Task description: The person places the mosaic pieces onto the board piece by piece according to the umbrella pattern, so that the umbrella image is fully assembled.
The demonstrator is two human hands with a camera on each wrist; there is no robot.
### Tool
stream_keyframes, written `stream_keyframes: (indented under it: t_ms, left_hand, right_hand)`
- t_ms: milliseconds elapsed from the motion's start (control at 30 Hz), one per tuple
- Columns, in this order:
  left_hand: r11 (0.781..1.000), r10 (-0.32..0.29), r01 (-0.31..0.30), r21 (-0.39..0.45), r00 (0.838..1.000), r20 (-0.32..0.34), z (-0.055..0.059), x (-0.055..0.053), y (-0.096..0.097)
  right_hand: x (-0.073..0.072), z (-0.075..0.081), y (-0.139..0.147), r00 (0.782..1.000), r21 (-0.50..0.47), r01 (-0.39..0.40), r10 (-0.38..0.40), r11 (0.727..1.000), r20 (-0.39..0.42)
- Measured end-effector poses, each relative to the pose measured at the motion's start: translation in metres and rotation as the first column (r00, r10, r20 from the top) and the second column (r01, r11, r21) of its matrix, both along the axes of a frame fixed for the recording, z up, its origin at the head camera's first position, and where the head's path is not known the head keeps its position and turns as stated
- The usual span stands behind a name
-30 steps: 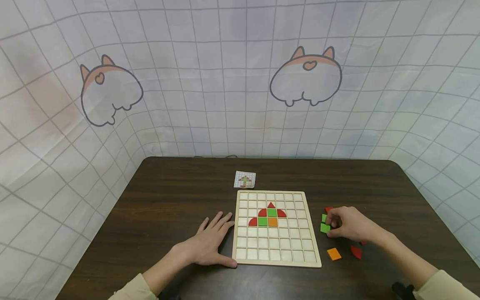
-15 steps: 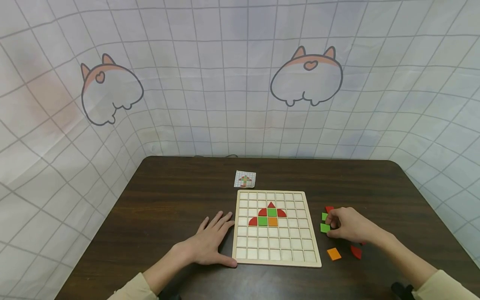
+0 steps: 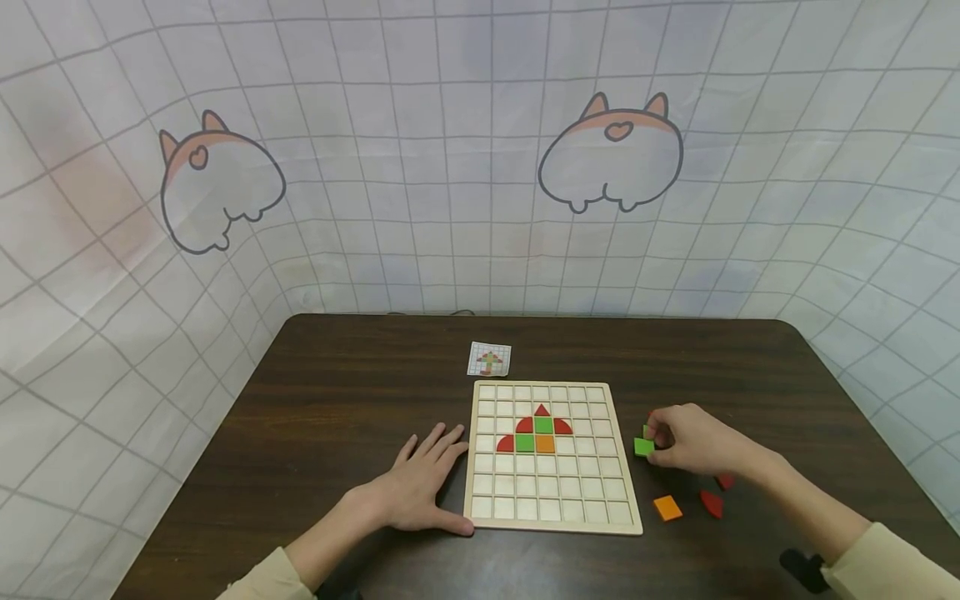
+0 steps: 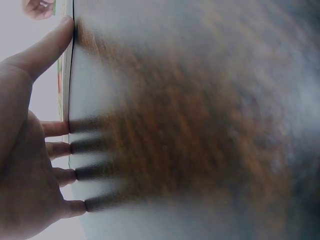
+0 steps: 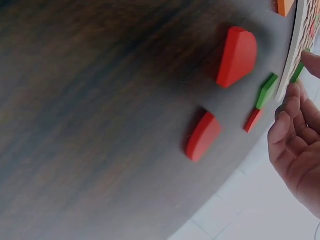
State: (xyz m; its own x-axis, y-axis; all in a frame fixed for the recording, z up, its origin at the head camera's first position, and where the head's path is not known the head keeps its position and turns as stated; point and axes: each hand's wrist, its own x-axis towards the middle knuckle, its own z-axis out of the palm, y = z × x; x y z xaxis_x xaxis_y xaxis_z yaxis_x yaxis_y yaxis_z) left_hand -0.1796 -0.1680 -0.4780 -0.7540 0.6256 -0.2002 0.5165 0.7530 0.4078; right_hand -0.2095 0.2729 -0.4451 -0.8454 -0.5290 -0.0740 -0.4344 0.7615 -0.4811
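Cream-sleeved, the left hand (image 3: 420,492) is spread and empty, its thumb placed at the near corner of the board (image 3: 555,527). Just right of it, a green tile (image 3: 643,447) is pinched in the right hand (image 3: 701,442), shifted slightly boardward since half a second ago. One orange tile (image 3: 667,507), three red pieces (image 3: 712,504) and another green tile (image 5: 267,91) are scattered loose; on the board, seven pieces (image 3: 506,444) (four red, two green, one orange) are seated. Beyond, one card (image 3: 489,360) is laid.
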Motion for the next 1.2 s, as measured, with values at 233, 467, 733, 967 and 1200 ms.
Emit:
stream_keyframes:
  t_ms: [233, 467, 733, 967, 1200]
  left_hand:
    - [1.0, 0.002, -0.002, 0.01, 1.0, 0.011, 0.001, 0.001, 0.0]
    - [1.0, 0.001, -0.001, 0.007, 1.0, 0.004, 0.0, 0.0, 0.0]
    - [1.0, 0.001, -0.001, 0.007, 1.0, 0.01, 0.0, -0.001, 0.0]
    - [1.0, 0.003, -0.003, 0.009, 1.0, 0.003, -0.001, 0.0, 0.0]
    - [1.0, 0.008, -0.008, 0.015, 1.0, 0.006, 0.0, 0.001, 0.0]
  right_hand:
    - [-0.002, 0.004, -0.014, 1.0, 0.0, -0.008, 0.008, 1.0, 0.011]
    - [-0.006, 0.004, -0.032, 1.0, -0.009, -0.026, 0.026, 1.0, -0.008]
    - [-0.011, 0.002, -0.054, 0.999, -0.005, -0.037, 0.037, 0.999, -0.017]
    - [-0.012, -0.003, -0.071, 0.998, -0.015, -0.057, 0.056, 0.998, -0.042]
    - [-0.012, -0.005, -0.085, 0.994, -0.013, -0.068, 0.066, 0.998, -0.082]
